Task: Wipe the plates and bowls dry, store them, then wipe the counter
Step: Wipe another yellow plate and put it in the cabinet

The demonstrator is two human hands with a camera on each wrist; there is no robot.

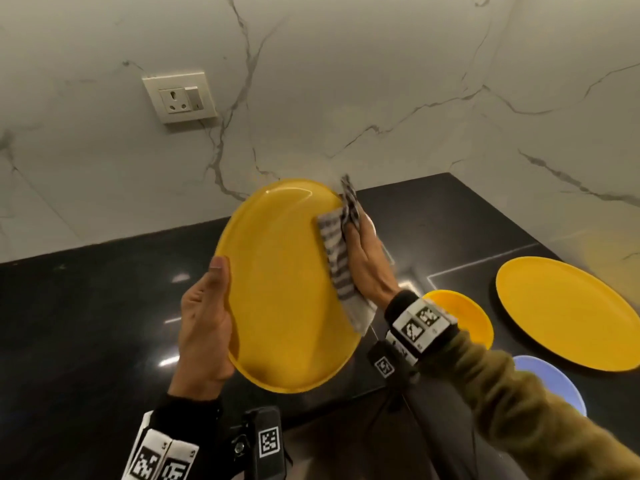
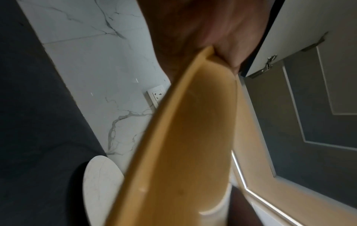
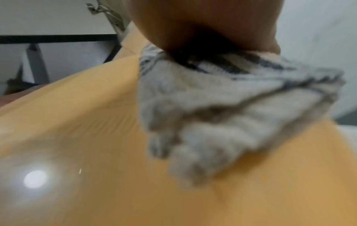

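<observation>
Nearest to us, the left hand [image 1: 204, 327] holds the big yellow plate [image 1: 280, 289] up off the table [image 1: 86, 306], tilted with its face toward us; the thumb lies along the plate's left rim while the fingers curl behind it, out of sight in the head view. In the left wrist view we see the plate's rim wedged into the web of that hand [image 2: 203, 30], so the hand is clamped on the plate's edge. On the plate's right side the right hand [image 1: 367, 261] presses a striped grey and white cloth [image 1: 337, 261] against the plate's face, near the right rim; its fingers are closed round the bunched upper end of the cloth, and the rest of the cloth lies flat between the palm and the plate. The right wrist view shows the cloth [image 3: 222, 110] folded and blurred over the yellow surface. Farther out, toward the right edge of the table, a small yellow bowl [image 1: 464, 317] sits just behind the right wrist, a pale blue dish [image 1: 554, 382] lies beside it nearer the front edge, and a second yellow plate [image 1: 568, 310] lies flat beyond them. A wall socket [image 1: 180, 98] is set in the marble wall behind the table.
</observation>
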